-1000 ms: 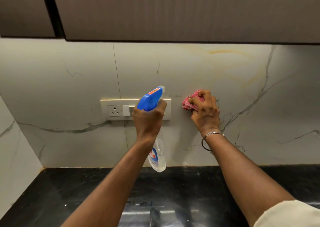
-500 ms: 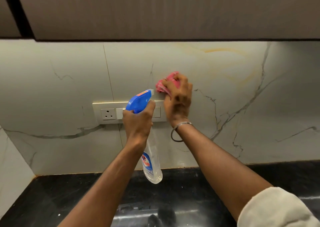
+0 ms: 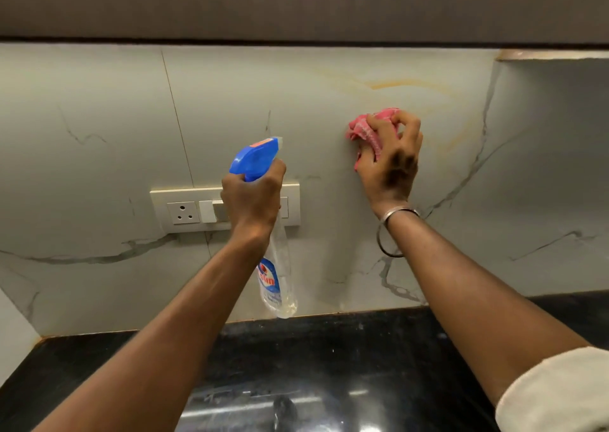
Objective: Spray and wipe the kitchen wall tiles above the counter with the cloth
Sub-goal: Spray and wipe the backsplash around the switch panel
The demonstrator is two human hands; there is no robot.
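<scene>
The pale marble-veined wall tiles (image 3: 329,79) run above a black counter (image 3: 346,359). My right hand (image 3: 392,164) presses a bunched pink cloth (image 3: 365,128) flat against the tile, right of centre. My left hand (image 3: 252,201) grips the neck of a clear spray bottle (image 3: 278,276) with a blue trigger head (image 3: 253,158), its nozzle pointing up and right toward the wall. The bottle hangs in front of the switch plate, apart from the cloth.
A cream socket and switch plate (image 3: 184,210) is set in the tile behind my left hand. Dark wall cabinets (image 3: 296,3) overhang the tiles from above. A side wall closes the corner at the far left (image 3: 13,326).
My right hand has swept the cloth up and to the right across the tile, away from the switch plate. My left hand still holds the bottle in front of the plate.
</scene>
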